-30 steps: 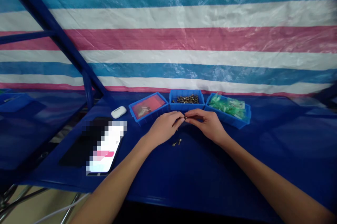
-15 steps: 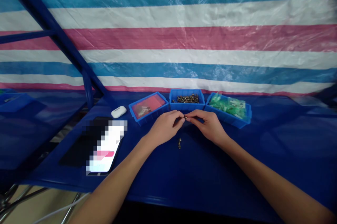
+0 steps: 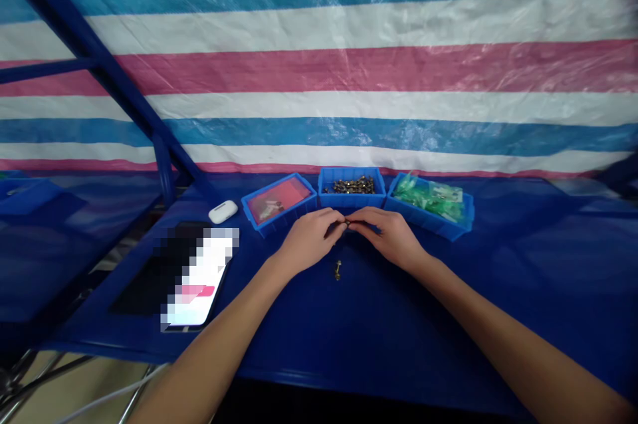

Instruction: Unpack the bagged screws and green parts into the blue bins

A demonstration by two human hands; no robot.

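My left hand (image 3: 315,236) and my right hand (image 3: 386,232) meet fingertip to fingertip above the blue table. Both are closed in a pinch on a small dark metal piece (image 3: 347,222), mostly covered by the fingers, so its exact kind does not show. On the table just below the hands lies a small brass-coloured metal fitting (image 3: 337,270), touched by neither hand. Right behind the hands stands a blue bin (image 3: 351,199) with many small brass and dark metal parts (image 3: 356,185) in it.
Left of the middle bin, another blue bin (image 3: 286,216) holds a pink sheet and small pieces. The right bin (image 3: 433,220) contains green plastic packets (image 3: 423,197). A white earbud case (image 3: 222,212) and a lit phone (image 3: 199,284) lie at left. Striped sheeting (image 3: 349,72) hangs behind.
The whole view has shifted slightly. Both hands stay together at the small metal piece, with only a slight change in the fingers.
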